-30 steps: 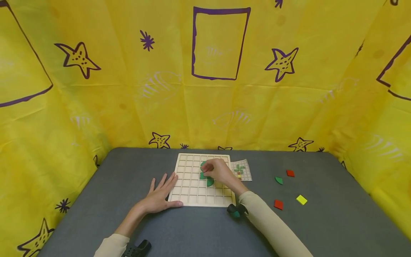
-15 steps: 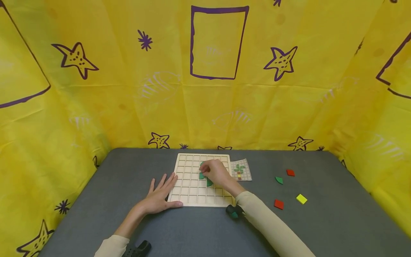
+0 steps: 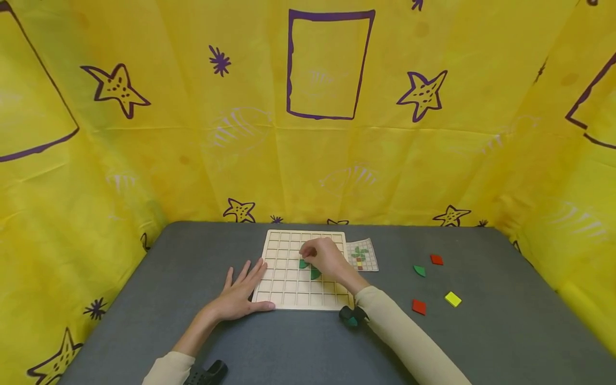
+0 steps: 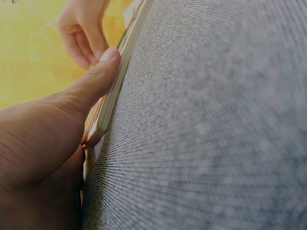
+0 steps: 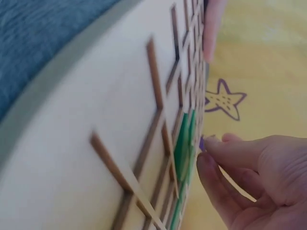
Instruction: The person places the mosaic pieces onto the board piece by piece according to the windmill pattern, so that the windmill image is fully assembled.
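On gridded wooden board [image 3: 281, 274]: curved green tiles [image 3: 315, 274].

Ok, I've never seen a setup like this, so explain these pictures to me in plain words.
There is no machine here, just a person working bare-handed. The wide picture comes from a camera on the head, the close-ups from one on each wrist, so they look tilted. On the grey table lies a pale gridded board holding green pieces. Beside it is a small card with a printed pattern; farther right lie two red pieces, a yellow piece and a loose green piece. The left hand lies spread at the board's left edge. The right hand is over the board; I can't tell whether its fingers hold anything.
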Tool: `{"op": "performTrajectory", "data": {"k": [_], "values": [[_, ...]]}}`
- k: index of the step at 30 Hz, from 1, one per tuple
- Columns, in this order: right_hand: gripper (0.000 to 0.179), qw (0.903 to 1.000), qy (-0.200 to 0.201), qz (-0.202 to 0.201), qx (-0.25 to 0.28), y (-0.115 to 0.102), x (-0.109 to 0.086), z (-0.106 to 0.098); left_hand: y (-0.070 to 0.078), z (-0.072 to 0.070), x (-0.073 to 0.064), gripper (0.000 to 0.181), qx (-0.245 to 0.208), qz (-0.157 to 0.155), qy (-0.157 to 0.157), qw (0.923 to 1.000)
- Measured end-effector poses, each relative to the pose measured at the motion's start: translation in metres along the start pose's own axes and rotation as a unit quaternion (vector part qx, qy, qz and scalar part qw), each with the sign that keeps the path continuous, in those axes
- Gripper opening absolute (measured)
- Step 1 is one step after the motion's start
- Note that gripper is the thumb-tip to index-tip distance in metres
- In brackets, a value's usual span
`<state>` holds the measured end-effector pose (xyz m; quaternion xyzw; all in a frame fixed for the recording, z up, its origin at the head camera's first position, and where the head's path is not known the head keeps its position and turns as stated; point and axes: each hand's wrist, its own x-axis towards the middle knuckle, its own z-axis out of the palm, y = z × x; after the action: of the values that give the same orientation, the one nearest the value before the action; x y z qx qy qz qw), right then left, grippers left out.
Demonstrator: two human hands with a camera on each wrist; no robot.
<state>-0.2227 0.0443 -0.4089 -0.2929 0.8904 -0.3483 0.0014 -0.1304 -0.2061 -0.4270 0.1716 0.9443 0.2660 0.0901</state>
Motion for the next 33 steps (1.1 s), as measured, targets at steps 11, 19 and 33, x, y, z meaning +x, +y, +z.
{"op": "performTrajectory", "data": {"k": [11,19,33], "values": [[0.012,0.9997,0.02,-0.011,0.011,-0.003,-0.005,-0.018,-0.002,-0.001,-0.002,0.103,0.006,0.002,0.004,1.0],[0.015,0.9994,0.031,0.012,0.012,0.01,-0.017,-0.042,0.0,-0.001,-0.002,0.102,0.001,0.014,0.0,0.9999],[0.015,0.9957,0.08,0.044,0.014,0.047,-0.044,-0.077,-0.002,0.001,-0.002,0.102,0.001,0.01,-0.002,0.9999]]}}
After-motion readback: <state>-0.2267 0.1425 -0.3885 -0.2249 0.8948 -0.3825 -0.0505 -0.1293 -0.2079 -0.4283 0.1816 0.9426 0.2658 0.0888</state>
